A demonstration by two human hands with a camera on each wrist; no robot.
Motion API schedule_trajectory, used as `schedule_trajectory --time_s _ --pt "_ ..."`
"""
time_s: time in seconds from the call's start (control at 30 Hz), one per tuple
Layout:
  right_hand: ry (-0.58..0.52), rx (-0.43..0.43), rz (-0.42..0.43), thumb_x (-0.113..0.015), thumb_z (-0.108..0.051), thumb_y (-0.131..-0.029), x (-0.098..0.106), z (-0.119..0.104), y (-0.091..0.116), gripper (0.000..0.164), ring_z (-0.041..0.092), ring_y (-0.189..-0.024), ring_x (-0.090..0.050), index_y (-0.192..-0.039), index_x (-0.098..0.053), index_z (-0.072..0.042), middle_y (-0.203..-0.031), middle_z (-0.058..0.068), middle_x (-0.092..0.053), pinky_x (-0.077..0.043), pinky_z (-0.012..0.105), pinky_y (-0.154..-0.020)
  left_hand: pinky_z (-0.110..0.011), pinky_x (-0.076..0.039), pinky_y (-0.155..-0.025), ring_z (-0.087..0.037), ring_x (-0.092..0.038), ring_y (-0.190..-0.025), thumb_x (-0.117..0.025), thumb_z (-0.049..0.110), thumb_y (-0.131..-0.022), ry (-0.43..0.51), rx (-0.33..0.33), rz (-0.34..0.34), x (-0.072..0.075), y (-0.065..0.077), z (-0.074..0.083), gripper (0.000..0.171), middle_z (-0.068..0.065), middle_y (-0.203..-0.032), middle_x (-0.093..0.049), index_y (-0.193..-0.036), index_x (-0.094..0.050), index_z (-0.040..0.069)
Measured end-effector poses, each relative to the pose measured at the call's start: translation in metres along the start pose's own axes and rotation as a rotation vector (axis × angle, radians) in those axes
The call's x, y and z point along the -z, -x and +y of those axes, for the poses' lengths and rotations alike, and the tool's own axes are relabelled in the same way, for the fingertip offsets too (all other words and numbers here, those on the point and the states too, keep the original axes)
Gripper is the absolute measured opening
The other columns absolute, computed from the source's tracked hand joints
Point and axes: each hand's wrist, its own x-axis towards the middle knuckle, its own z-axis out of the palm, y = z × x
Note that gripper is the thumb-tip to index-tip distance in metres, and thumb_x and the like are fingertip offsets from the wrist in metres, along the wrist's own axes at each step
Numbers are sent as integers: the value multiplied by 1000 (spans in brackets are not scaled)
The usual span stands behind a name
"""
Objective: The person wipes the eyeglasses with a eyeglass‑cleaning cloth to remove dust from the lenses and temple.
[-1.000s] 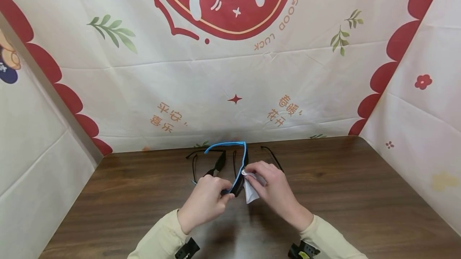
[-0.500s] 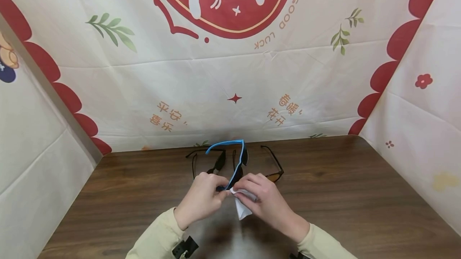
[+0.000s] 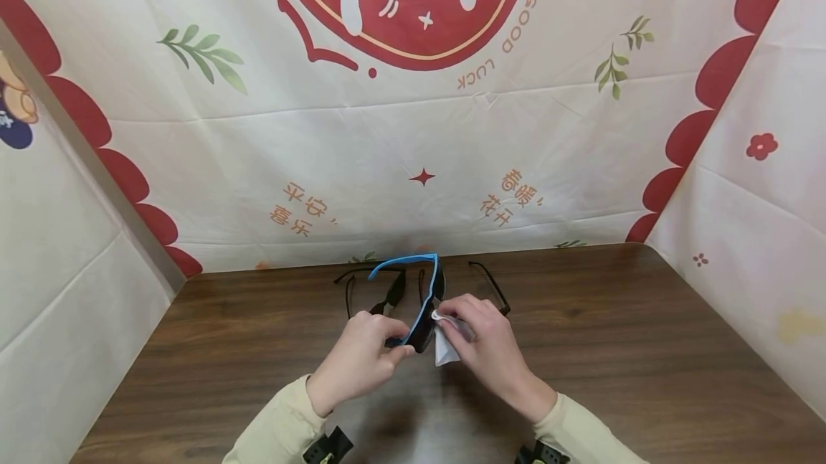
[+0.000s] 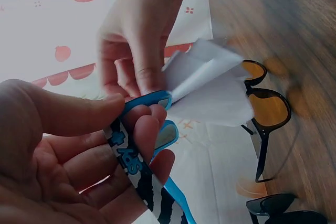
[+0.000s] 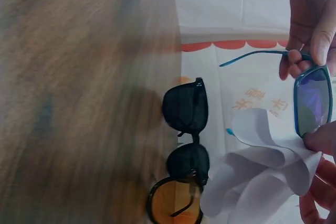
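Note:
My left hand [image 3: 361,356] pinches a pair of blue-framed sunglasses [image 3: 422,331] at one end, holding them above the table. Their lenses are dark in the head view and bluish in the right wrist view. A black-and-white patterned temple [image 4: 152,195] with blue lettering crosses the left fingers. Between the right thumb and fingers is a folded white cloth [image 3: 447,351], at the lower lens. The right hand [image 3: 493,338] keeps it bunched, and its loose part fans out as a white cloth [image 5: 262,166] in the right wrist view. Exact contact with the lens is hidden.
Black sunglasses [image 3: 390,295] lie on the wooden table [image 3: 613,349] behind the left hand. Black-framed glasses with amber lenses [image 4: 270,107] lie to the right, partly hidden by the right hand in the head view. A printed fabric sheet [image 3: 361,148] rises behind the table.
The right hand with the cloth went down and left along the lens toward the left fingers, then back up and right. The left hand and sunglasses shifted only slightly.

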Motion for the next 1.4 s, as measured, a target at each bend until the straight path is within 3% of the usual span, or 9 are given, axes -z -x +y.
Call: schedule_trajectory --time_s 0.23,0.37,0.57,0.77,0.9,0.97,1.13,1.23,1.4 --pt "-67 19 8 -74 -3 -82 3 -10 -6 20 11 -82 -58 -98 -67 -13 -95 -6 -65 -44 28 -68 -20 -31 -45 0 -37 -48 -74 1 -81 13 9 -26 -5 -1 2 8 10 -58 -51 -75 -70 5" --pt "-112 128 2 -66 -16 -92 3 -17 -5 6 13 -81 -57 -96 -68 -13 -95 -5 -64 -44 24 -70 -19 -29 -45 0 -35 -47 -73 0 -80 21 4 -16 -5 -1 2 9 11 -55 -46 -74 -69 6" --pt "-81 278 -7 -62 -24 -95 2 -19 2 13 11 -81 -59 -93 -68 -13 -91 -5 -65 -40 28 -78 -21 -33 -48 -1 -39 -51 -73 -1 -79 14 17 -9 -4 -2 0 8 9 -61 -57 -76 -71 7" --pt "-12 176 -15 -69 -15 -89 4 -7 4 8 10 -81 -61 -95 -66 -11 -90 -6 -66 -41 35 -78 -21 -35 -50 -2 -42 -53 -74 1 -79 4 26 -11 -3 -1 0 6 7 -65 -62 -77 -72 6" --pt "-5 99 -8 -76 0 -76 7 -3 -2 26 11 -81 -62 -97 -65 -10 -91 -5 -66 -42 36 -76 -20 -34 -49 -1 -41 -52 -74 1 -78 2 15 -31 -4 0 2 7 9 -62 -59 -75 -71 7" --pt "-11 83 -10 -76 1 -77 8 -4 -5 27 11 -81 -62 -98 -64 -10 -91 -5 -65 -42 36 -76 -20 -33 -47 0 -40 -50 -74 2 -78 3 9 -42 -4 1 3 9 10 -60 -55 -74 -69 7" --pt "-47 108 -32 -68 -13 -90 8 -11 -10 11 13 -82 -59 -99 -64 -10 -93 -4 -64 -42 32 -74 -19 -30 -45 1 -36 -48 -74 1 -79 13 5 -40 -4 1 4 14 12 -55 -46 -70 -66 9" --pt "-71 149 -51 -58 -25 -97 6 -16 -9 16 14 -83 -58 -98 -64 -10 -94 -4 -64 -42 28 -75 -19 -29 -45 1 -36 -48 -73 0 -78 26 9 -21 -5 1 4 14 12 -55 -45 -69 -66 9" --pt "-82 240 -68 -57 -26 -98 0 -22 -3 16 13 -84 -59 -96 -65 -11 -94 -5 -63 -43 28 -79 -20 -33 -48 0 -40 -52 -74 1 -79 33 40 26 -3 2 1 7 11 -61 -57 -77 -72 8"
